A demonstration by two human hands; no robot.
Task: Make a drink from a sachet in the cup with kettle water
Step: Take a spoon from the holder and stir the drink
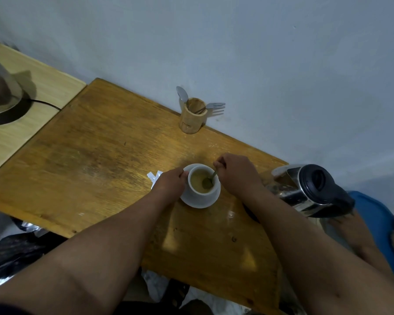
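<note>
A white cup (197,189) holding pale yellowish liquid stands on a white saucer (205,202) on the wooden table (100,160). My left hand (170,184) grips the cup's left side. My right hand (236,172) pinches the handle of a metal spoon (209,181) whose bowl is dipped in the liquid. A white torn sachet (154,177) lies just left of the cup, partly hidden behind my left hand. The steel kettle (309,189) with a black lid and handle stands at the table's right edge, close to my right forearm.
A wooden holder (192,118) with a spoon and a fork stands by the wall at the back. A second appliance on a black base (2,96) sits on a lighter table at left, its cord trailing right. A blue object (378,226) and bare feet lie at lower right.
</note>
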